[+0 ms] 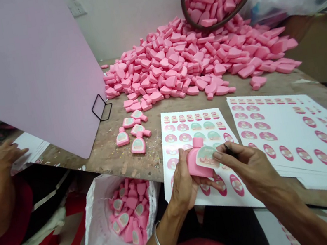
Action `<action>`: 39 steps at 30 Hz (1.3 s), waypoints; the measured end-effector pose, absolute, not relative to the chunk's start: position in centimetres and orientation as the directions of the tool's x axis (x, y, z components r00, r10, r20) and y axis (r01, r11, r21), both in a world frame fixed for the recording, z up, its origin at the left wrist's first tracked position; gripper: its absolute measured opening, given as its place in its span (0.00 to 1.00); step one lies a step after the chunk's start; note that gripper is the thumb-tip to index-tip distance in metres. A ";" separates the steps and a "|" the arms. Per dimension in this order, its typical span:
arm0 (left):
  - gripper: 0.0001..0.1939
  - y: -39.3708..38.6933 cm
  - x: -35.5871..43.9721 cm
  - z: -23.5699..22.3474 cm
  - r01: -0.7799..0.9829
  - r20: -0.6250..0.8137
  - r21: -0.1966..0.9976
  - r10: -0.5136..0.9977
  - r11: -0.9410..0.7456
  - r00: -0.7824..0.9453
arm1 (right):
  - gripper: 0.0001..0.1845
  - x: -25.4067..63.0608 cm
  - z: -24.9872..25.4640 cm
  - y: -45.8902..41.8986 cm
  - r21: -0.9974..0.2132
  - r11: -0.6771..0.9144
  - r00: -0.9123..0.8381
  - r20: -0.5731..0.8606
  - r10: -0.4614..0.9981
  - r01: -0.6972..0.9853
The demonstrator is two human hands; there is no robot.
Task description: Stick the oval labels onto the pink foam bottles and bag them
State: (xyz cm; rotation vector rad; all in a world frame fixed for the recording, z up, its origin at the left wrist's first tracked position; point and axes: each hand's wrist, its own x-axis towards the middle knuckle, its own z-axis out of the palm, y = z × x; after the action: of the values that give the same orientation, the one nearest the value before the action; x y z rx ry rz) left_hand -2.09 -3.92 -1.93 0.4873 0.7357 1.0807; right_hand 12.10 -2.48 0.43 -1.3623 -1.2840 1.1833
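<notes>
My left hand [184,184] is closed around a pink toy bottle [195,162], its neck pointing up. A green and cream sticker [206,157] lies over the bottle's front, and my right hand [242,163] pinches its right edge between thumb and finger. Whether the sticker's left part is stuck down, I cannot tell. Both hands are above a white sticker sheet [167,180] printed with rows of pink and green labels. To the left, several pink bottles with labels [138,145] lie in a small group on the table.
A big heap of plain pink bottles [169,63] spills from a tipped brown basket [183,6]. More sticker sheets [276,124] lie at right. A white sack [96,230] below the edge holds labelled bottles. A pink board [35,68] stands at left, near another person's hand [7,153].
</notes>
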 end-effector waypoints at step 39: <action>0.31 -4.0 -2.5 -1.2 -0.663 -0.213 0.649 0.926 0.372 0.311 | 0.18 11.2 0.8 -2.7 -0.952 -0.012 -0.063 -0.033 0.997 0.307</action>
State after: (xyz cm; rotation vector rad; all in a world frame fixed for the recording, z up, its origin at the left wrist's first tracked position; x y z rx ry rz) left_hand -2.54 -4.00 -1.24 0.4943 0.6218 1.1068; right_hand 11.22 -2.70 0.81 -1.4213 -1.4778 1.1128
